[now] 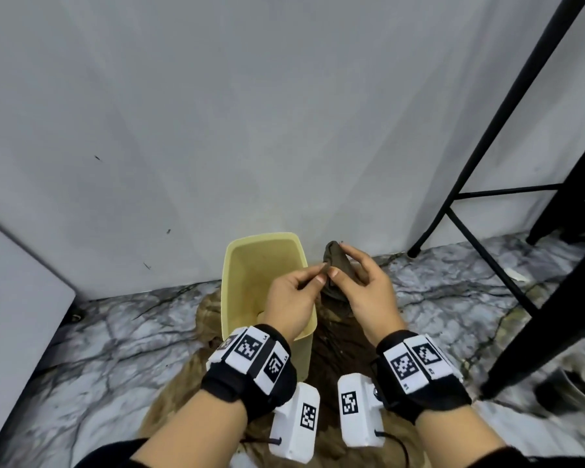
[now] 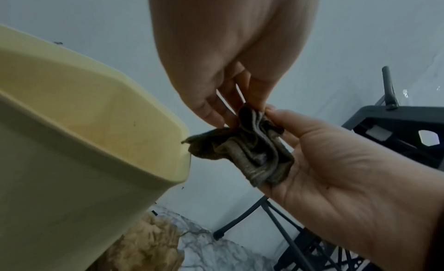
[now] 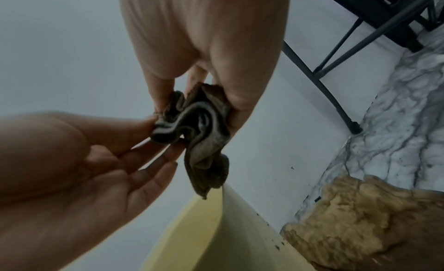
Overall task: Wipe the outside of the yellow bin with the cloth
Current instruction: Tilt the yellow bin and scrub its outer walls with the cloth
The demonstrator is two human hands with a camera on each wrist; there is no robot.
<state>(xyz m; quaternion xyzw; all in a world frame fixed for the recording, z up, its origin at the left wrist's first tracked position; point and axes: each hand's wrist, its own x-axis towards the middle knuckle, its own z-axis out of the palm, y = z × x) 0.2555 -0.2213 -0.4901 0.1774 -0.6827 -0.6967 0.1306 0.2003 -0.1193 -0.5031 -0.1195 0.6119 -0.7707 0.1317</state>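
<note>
We are holding the cloth (image 1: 338,268) in both hands above the yellow bin (image 1: 237,265), just past its right rim. The cloth is dark olive-brown and bunched into folds; in the wrist views a paler hem is showing along its edges.

Our right hand (image 1: 362,285) is gripping the bulk of the cloth, thumb and fingers curled round the bunch, with the index finger reaching up over its top. Our left hand (image 1: 291,292) is pinching one corner of the cloth between thumb and fingertips; the remaining fingers are lying loosely extended beneath it. In the left wrist view a loose corner of the cloth is pointing toward the bin's rim and seems to be just beside it; we cannot tell whether it is touching.

The bin is standing upright and open on a tan rug (image 1: 183,383), close to the white wall (image 1: 250,113). Its outside face is carrying dark specks in the right wrist view.

The rug is lying on a marble-pattern floor (image 1: 98,349). Black metal furniture legs (image 1: 487,136) are standing to the right, well apart from the bin.
</note>
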